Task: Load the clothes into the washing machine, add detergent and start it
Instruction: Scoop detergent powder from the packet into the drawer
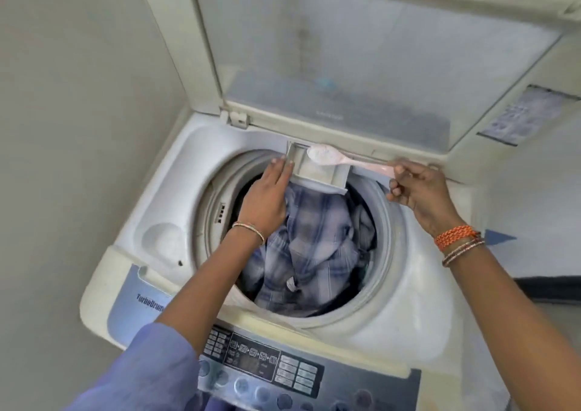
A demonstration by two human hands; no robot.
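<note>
The top-loading washing machine point(408, 291) stands with its lid point(361, 49) raised. Blue checked clothes point(314, 247) fill the drum. At the drum's far rim the grey detergent drawer point(317, 174) is pulled out. My left hand point(267, 196) rests on the drawer's left edge with fingers straight. My right hand point(421, 190) pinches the handle of a pink spoon point(342, 158). The spoon's bowl holds white powder and hovers over the drawer's far right corner.
A control panel point(283, 369) with buttons and a display runs along the near edge. A beige wall point(78, 96) stands close on the left. A label sticker point(528, 115) is on the lid's right frame. A round recess point(163, 237) lies left of the drum.
</note>
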